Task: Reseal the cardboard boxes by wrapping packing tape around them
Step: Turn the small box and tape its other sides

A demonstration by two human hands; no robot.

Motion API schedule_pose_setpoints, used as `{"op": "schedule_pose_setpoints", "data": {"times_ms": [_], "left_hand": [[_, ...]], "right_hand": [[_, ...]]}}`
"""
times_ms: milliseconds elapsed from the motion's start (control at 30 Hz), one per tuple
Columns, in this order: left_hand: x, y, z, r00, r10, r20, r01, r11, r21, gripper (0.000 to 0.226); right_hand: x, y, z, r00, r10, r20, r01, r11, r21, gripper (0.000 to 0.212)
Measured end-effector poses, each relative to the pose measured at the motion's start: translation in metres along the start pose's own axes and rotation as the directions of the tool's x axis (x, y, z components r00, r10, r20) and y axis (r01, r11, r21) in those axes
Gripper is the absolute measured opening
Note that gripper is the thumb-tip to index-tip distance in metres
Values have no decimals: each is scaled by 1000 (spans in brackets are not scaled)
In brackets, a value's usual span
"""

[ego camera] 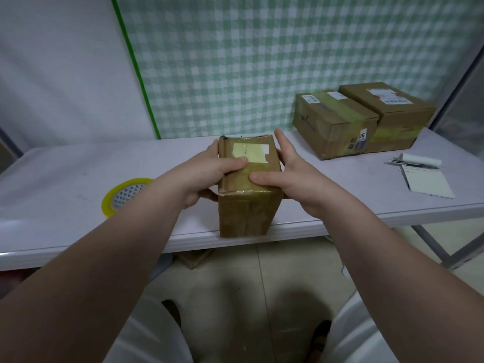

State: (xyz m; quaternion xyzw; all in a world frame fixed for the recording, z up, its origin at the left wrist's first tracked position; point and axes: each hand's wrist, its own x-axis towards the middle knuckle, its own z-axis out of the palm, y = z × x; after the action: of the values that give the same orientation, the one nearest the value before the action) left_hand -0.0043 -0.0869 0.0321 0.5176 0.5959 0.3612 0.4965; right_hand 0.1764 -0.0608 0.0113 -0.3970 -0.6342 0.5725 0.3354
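At the table's front edge the small box [248,195] stands on end, its base right at the rim of the table [65,174]. Left hand [209,174] grips its left side with the thumb pressed on the taped top. Right hand [290,176] clamps the right side, thumb on top, forefinger sticking out straight. Tape roll [123,196] lies flat, well off to the left, untouched. Risk: fetching the roll frees one hand, and the box, tall and at the rim, could tip or slide to the floor. Old tape on top may wrinkle under the thumbs. Two more boxes [332,121] sit back right, with a notepad [429,183] and pen [411,163] near them.
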Motion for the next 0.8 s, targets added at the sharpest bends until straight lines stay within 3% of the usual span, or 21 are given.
{"op": "schedule_pose_setpoints", "data": {"times_ms": [67,167,233,333,433,567,700,800], "left_hand": [[1,1,-1,983,167,-81,-172,983,-59,44],[-5,3,3,896,393,-208,-414,908,-70,31],[-8,-2,10,874,424,-237,-443,896,-34,17],[-8,-23,20,905,313,-289,-355,929,-106,31],[-3,-52,28,963,177,-204,-222,949,-223,50],[0,-64,26,998,51,-43,-63,940,-334,36],[3,-62,23,999,-20,-36,10,965,-261,44],[-1,-66,24,991,-133,-21,121,952,-283,34]], "right_hand": [[1,-1,4,987,-101,-124,107,994,38,93],[8,0,8,935,-202,-291,236,968,85,51],[8,7,13,916,-226,-330,250,968,32,34],[3,26,22,913,-230,-336,209,973,-96,28],[-3,47,24,968,-81,-236,50,990,-133,58],[0,49,19,981,82,-174,-90,995,-37,79],[18,46,19,935,161,-316,-217,965,-150,77],[20,44,20,904,327,-274,-354,934,-53,54]]}}
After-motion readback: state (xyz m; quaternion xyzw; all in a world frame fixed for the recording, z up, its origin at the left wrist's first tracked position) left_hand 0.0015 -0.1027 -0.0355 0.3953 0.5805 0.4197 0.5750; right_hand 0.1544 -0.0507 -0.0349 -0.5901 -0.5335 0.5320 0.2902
